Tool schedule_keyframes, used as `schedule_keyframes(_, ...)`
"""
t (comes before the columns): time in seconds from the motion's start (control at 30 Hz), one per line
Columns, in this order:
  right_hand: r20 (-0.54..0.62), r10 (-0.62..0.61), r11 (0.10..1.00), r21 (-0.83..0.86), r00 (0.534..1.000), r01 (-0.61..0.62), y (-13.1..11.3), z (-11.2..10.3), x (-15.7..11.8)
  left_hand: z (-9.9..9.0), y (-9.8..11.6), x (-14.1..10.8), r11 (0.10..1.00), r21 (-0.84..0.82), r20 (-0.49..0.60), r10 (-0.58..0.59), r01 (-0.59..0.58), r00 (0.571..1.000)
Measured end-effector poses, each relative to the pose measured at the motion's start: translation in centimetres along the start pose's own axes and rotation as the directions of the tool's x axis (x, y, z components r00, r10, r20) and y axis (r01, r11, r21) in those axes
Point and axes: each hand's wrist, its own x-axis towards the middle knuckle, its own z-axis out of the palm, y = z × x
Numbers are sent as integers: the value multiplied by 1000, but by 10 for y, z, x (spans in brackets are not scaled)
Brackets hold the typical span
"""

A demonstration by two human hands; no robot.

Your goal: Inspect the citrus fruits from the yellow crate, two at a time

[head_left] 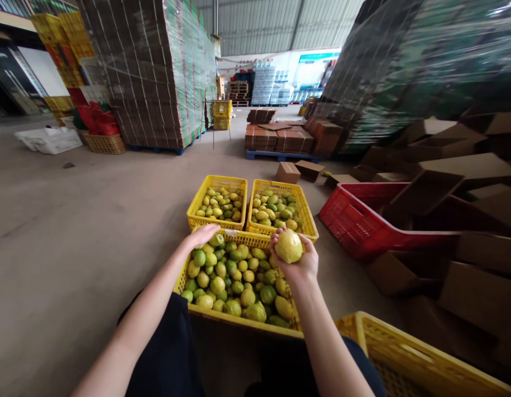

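Observation:
A large yellow lemon (289,246) rests in my right hand (301,269), palm up, with the fingers curled around its sides. My left hand (200,236) has its fingers stretched out flat at the far left corner of the front yellow crate (261,240). A greenish lemon (216,240) lies right by its fingertips; whether they touch cannot be seen. Beneath both hands, the front crate is full of green and yellow lemons (237,286). Behind it stand a left yellow crate (191,212) and a right yellow crate (310,218), each holding more lemons.
At the lower right is another yellow crate (404,344), partly out of frame. A red crate (348,226) stands to the right among loose cardboard boxes (482,298). Bundled cardboard (280,139) on a blue pallet and tall wrapped stacks (143,71) stand farther back.

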Motion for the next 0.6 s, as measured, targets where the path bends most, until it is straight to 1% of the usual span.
schedule_keyframes(0.07,27,10,1000,-16,1000,-9,1,-1,-1,9,-3,-11,994,111,103,-2,-9,995)
schedule_keyframes(0.13,88,23,999,-39,996,-20,5,-3,-2,17,-2,-21,974,226,185,-49,6,981)
schedule_keyframes(0.2,156,44,996,-84,987,-31,12,-7,-3,22,0,-29,950,313,235,-86,8,968)
schedule_keyframes(0.27,183,98,987,-142,978,-73,22,-14,-5,21,3,-33,932,362,253,-76,-21,965)
schedule_keyframes(0.37,135,257,954,-195,957,-229,38,-26,-8,15,1,-34,913,402,234,-32,-67,972)
schedule_keyframes(0.43,89,343,924,-208,935,-319,47,-34,-9,10,-4,-35,903,424,220,-25,-72,975)
schedule_keyframes(0.53,40,372,903,-247,927,-352,58,-46,-10,5,-14,-36,892,446,218,-32,-71,975)
schedule_keyframes(0.6,-31,385,878,-296,922,-377,68,-58,-11,2,-18,-40,888,454,221,-29,-77,975)
